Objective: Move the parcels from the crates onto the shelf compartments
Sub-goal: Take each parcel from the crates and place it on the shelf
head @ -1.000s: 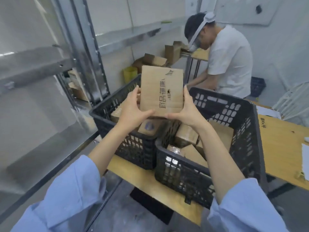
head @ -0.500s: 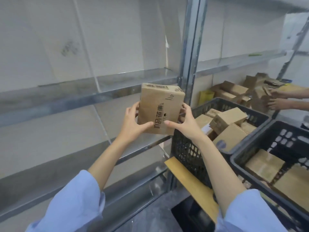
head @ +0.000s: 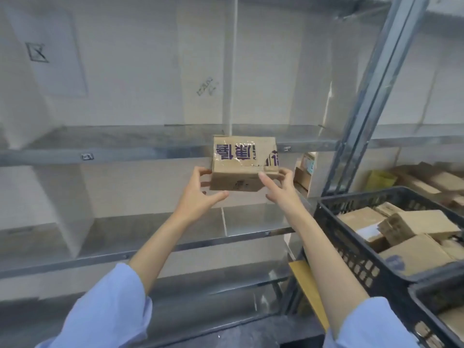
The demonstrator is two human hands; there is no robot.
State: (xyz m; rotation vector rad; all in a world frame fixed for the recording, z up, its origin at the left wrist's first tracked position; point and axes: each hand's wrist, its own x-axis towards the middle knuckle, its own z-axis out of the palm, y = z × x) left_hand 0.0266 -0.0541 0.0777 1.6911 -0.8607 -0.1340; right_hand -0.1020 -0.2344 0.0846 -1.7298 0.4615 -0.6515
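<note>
Both arms reach forward and up, light-blue sleeves (head: 108, 310) pushed back on the forearms; left hand (head: 200, 189) is on the parcel's lower left corner, fingers curled against its left side, thumb spread just under it; right hand (head: 278, 187) grips the lower right corner, one digit laid on the front face, the others wrapped round the right side; neither hand is wide, both are closed on the box.

The parcel (head: 243, 164), brown cardboard with glossy tape and dark print that reads upside down, is held in the air between the hands, in front of the front edge of a board of the metal shelf (head: 125, 154); cannot tell whether it touches that edge; a small label (head: 87, 156) sits on the edge to the left.

At right a black crate (head: 351, 247) holds several cardboard parcels (head: 419, 226) piled loosely; a second crate (head: 426, 307) is just beside it at the lower right corner, contents mostly cut off; a yellowish tabletop (head: 306, 285) edge shows under the first crate.
</note>
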